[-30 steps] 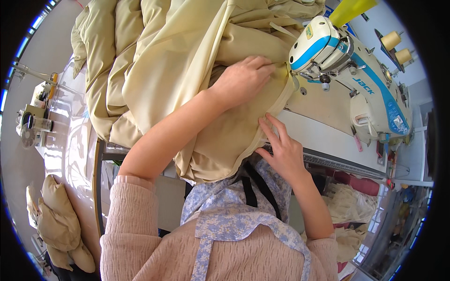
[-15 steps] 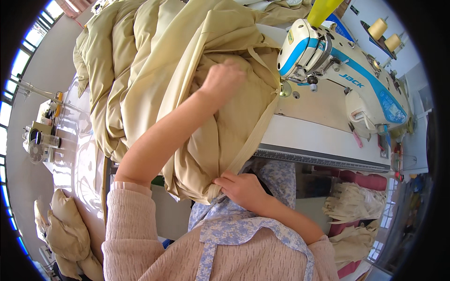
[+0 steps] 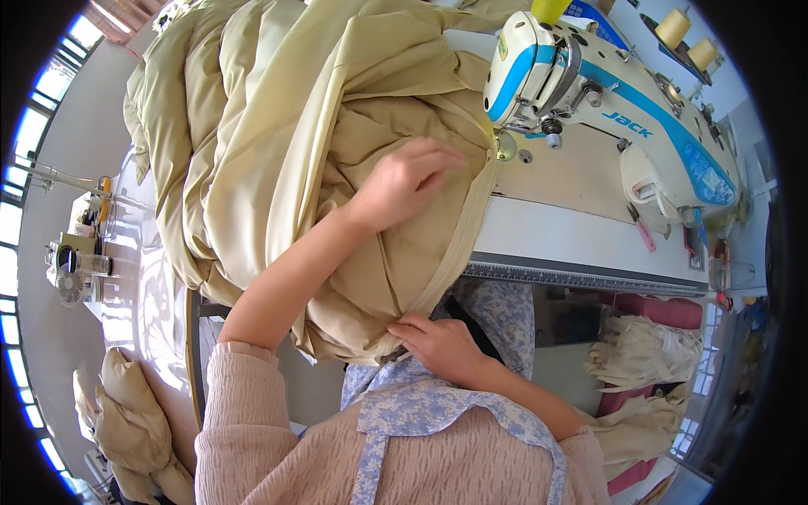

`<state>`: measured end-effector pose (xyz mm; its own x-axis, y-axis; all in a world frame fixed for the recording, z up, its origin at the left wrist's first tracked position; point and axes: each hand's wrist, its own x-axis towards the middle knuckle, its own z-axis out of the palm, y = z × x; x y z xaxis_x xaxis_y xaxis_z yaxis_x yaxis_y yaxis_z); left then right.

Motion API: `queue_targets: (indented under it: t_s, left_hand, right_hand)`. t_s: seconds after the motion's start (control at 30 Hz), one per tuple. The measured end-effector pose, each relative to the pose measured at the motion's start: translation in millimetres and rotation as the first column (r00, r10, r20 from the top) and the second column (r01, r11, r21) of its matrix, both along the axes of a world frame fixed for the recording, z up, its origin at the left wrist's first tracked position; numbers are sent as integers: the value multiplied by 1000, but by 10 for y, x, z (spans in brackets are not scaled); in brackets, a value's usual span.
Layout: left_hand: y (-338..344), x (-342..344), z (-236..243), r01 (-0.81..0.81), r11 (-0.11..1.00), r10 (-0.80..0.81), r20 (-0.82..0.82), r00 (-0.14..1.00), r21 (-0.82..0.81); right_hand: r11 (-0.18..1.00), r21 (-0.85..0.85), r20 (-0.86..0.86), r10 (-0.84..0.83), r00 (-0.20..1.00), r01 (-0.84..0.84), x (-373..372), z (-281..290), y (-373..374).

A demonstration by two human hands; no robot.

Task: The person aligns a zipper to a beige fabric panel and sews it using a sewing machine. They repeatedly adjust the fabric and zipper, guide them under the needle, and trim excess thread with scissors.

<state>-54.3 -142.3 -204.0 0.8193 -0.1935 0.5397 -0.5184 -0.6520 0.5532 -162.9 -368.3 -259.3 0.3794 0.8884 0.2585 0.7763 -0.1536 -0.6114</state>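
A large beige padded garment (image 3: pixel 252 151) lies heaped over the table, one side of it running under the head of a white and blue sewing machine (image 3: pixel 526 76). Over its folded-back inner face is my left hand (image 3: pixel 408 181), fingers loosely stretched toward the machine and slightly blurred, with nothing visible in them. A narrow edge strip (image 3: pixel 459 252) curves from the needle area down to my lap. At the strip's lower end, my right hand (image 3: pixel 442 343) pinches the garment's edge between thumb and fingers. The needle itself is hidden behind the machine head.
Along the table front runs a ruler strip (image 3: pixel 581 276). Thread cones (image 3: pixel 673 28) stand at the back right, and pink-handled snips (image 3: pixel 644 236) lie near the machine. Beige pieces (image 3: pixel 644 353) hang at right; another beige bundle (image 3: pixel 130 412) sits lower left. A small fan (image 3: pixel 70 288) is far left.
My left hand has come nearer to me and slightly right. A looped strip near the needle now lies flatter along the garment's edge. My right hand keeps its pinch. The view has shifted slightly.
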Motion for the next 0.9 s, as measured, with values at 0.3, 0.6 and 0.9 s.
queue_targets:
  t_s: [0.3, 0.6, 0.9]
  left_hand:
    - [-163, -496, -168, 160, 947, -136, -105, 985, 277]
    - [-149, -477, -207, 186, 927, -160, -107, 981, 324]
    - [-149, -480, -232, 194, 940, -151, -168, 974, 279]
  right_hand:
    - [996, 92, -237, 2, 972, 20, 101, 215, -125]
    - [829, 242, -638, -256, 726, 504, 772, 587, -464]
    - [826, 301, -601, -224, 767, 477, 872, 177, -81]
